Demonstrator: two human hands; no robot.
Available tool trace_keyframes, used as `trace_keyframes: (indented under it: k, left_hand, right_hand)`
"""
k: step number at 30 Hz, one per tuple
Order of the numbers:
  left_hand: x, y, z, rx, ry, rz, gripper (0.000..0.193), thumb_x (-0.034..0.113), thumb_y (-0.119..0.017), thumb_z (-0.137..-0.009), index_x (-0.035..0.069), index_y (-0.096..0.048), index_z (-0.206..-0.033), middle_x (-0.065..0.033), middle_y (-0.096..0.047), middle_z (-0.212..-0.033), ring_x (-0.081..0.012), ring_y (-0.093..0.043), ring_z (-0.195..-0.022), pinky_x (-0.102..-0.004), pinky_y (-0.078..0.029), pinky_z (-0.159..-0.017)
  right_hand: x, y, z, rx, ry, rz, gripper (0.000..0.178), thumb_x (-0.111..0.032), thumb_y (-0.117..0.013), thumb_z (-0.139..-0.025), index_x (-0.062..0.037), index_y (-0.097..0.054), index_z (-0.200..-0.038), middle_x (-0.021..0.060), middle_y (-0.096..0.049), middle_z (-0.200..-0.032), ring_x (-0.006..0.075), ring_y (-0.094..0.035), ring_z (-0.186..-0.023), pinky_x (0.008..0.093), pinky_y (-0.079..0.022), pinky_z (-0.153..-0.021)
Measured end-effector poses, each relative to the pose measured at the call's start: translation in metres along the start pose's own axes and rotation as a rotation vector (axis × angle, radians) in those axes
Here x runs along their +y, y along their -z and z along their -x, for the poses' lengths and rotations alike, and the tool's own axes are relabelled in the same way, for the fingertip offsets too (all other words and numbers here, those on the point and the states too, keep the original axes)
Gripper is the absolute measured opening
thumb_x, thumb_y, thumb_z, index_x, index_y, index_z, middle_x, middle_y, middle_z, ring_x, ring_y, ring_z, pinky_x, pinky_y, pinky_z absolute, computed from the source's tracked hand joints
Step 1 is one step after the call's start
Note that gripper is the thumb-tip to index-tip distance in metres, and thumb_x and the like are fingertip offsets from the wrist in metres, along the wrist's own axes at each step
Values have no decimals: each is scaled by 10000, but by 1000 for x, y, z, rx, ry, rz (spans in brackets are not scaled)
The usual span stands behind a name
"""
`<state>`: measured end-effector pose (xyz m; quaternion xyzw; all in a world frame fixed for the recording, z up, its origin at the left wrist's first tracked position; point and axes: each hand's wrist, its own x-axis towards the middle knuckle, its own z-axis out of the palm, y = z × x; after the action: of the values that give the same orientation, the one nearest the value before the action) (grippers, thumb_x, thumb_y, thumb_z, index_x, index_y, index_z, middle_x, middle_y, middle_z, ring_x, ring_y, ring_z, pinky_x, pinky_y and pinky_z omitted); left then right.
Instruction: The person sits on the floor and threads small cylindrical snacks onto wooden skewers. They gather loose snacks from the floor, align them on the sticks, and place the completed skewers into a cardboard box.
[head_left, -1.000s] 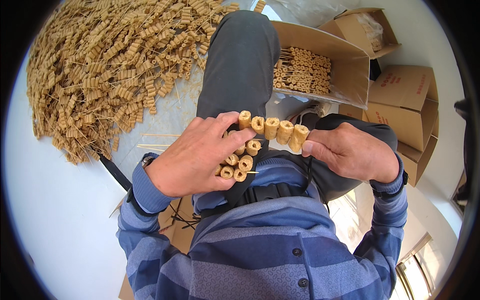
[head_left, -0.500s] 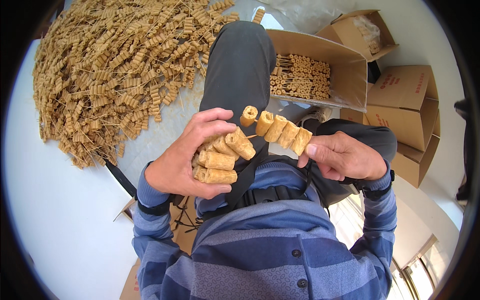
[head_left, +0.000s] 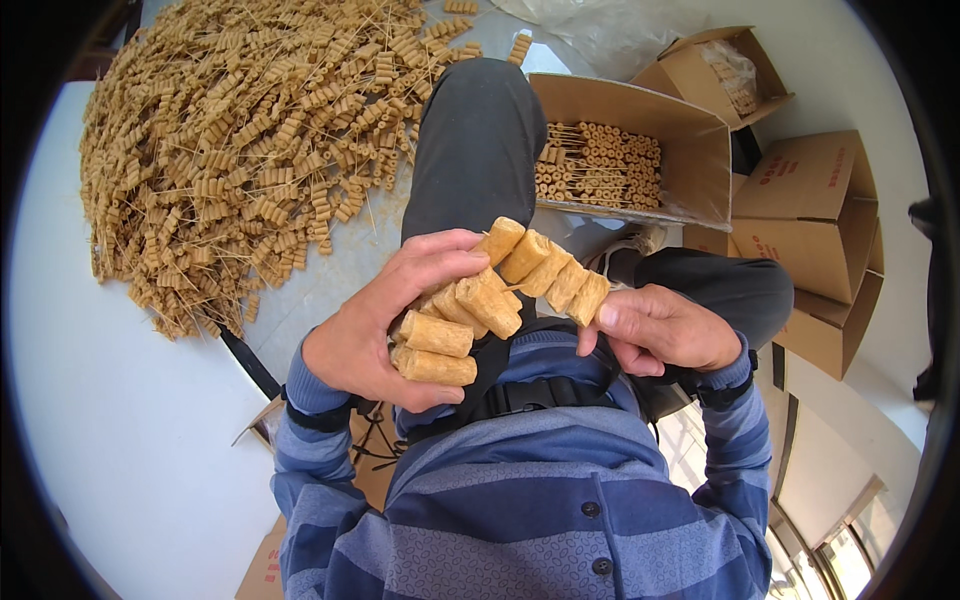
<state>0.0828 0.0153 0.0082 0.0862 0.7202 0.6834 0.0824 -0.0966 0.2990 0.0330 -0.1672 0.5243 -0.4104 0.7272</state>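
Note:
A bundle of skewers with tan, hollow rolled pieces (head_left: 437, 338) fills my left hand (head_left: 350, 335), whose fingers and thumb curl round it. My right hand (head_left: 672, 330) pinches the end of one more skewer of rolls (head_left: 546, 270) between thumb and fingers. That skewer slants up to the left, and its far end reaches the bundle by my left fingertips. A bit of thin stick shows between the bundle and this skewer. The inner ends of the bundled skewers are hidden by my left palm.
A large heap of similar skewers (head_left: 250, 150) covers the surface at the far left. Beyond my knee (head_left: 478, 150), an open cardboard box (head_left: 692, 150) holds skewers in packed rows. More cardboard boxes (head_left: 800, 195) stand at the right, and clear plastic sheeting (head_left: 620, 35) lies at the back.
My right hand has moved slightly left and down, bringing its skewer from a small gap away up against the bundle. My left hand has shifted a little right and down.

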Motion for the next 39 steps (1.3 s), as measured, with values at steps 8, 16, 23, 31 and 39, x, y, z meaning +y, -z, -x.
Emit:
trace_keyframes:
  k: [8,16,23,31,39]
  left_hand:
    - [9,-3,-9,-50,-52,-73,1013,240,-911,-650,35,-396,-1498,-217,-341,-1508,-348,-348,-1418,-431,-303,-1155]
    - [11,-5,-15,-80,-64,-208,952,253,-904,-667,29,-450,-1473,-256,-304,-1533,-397,-329,-1435,-444,-292,-1161]
    - [18,-6,-19,-98,-47,-241,936,270,-909,-657,23,-481,-1451,-263,-285,-1541,-397,-380,-1397,-450,-325,-1136]
    - [18,-16,-13,78,-112,-190,1076,380,-951,-585,8,-449,-1461,-246,-316,-1488,-349,-465,-1292,-432,-371,-1090]
    - [20,-47,-39,425,-114,715,1339,559,-879,-655,-27,-112,-1584,-144,-379,-1439,-261,-589,-1006,-344,-501,-810]
  right_hand:
    - [12,-7,-2,32,29,-10,413,-374,-398,-1105,-31,-626,-1061,-9,-456,-606,66,-396,-508,234,-342,-497]
    - [33,-32,-16,264,230,51,416,-382,-412,-1101,-31,-634,-1071,-26,-441,-620,65,-396,-542,239,-348,-505]
    - [37,-30,-15,203,231,1,394,-386,-411,-1098,-47,-609,-1059,11,-477,-673,101,-478,-618,280,-440,-606]
    - [38,-32,-18,230,337,60,389,-376,-405,-1101,-45,-610,-1094,13,-500,-690,100,-490,-639,278,-440,-624]
    - [36,-31,-21,330,434,-90,408,-376,-390,-1108,-28,-599,-1078,-27,-413,-646,65,-385,-572,236,-346,-546]
